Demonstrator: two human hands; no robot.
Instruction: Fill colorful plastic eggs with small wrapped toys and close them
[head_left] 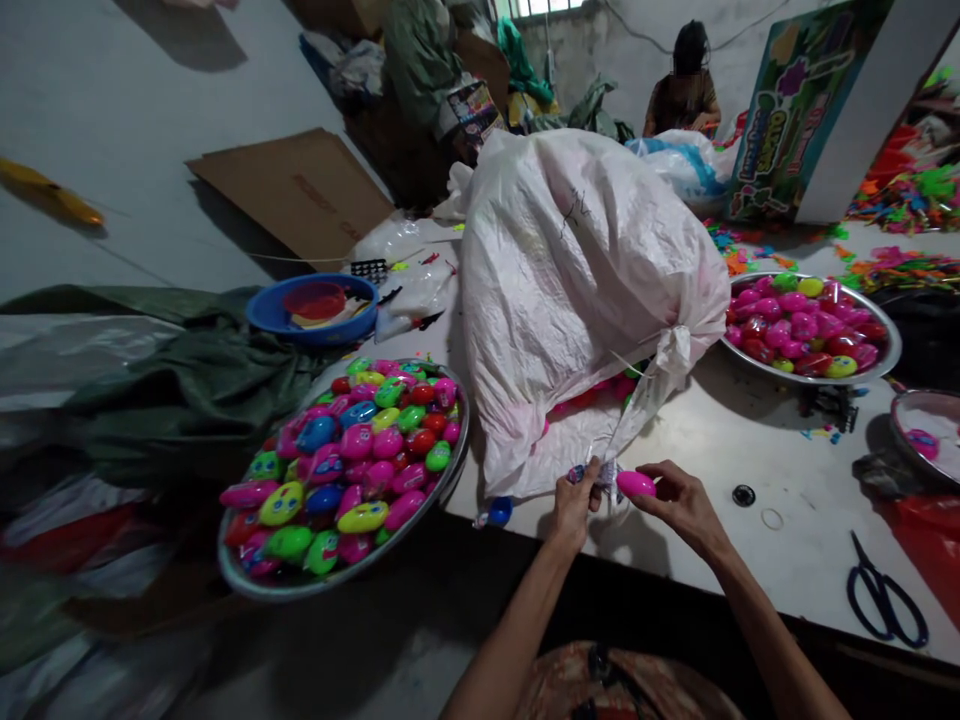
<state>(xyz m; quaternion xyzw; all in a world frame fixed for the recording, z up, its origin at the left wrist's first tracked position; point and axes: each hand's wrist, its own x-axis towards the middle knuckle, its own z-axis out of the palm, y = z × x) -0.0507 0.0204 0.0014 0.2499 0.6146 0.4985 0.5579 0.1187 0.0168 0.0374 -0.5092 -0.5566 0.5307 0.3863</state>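
Between the fingertips of my right hand (679,505) is a pink plastic egg (636,484), held just above the front of the table. My left hand (576,505) pinches a small clear printed wrapper (609,478), which touches or nearly touches the egg's left end. Behind both hands stands a big white woven sack (577,270), its mouth partly open with colourful pieces showing inside. A blue egg (500,512) lies by the table edge, left of my left hand. To the left, a metal basin (255,588) is heaped with wrapped eggs in several colours.
A second metal basin (892,350) of mostly pink eggs stands at right. Scissors (877,595), a black ring (743,495) and a rubber band (772,518) lie on the table (712,430). A blue tub (262,318) sits back left. A person (682,85) is at the far side.
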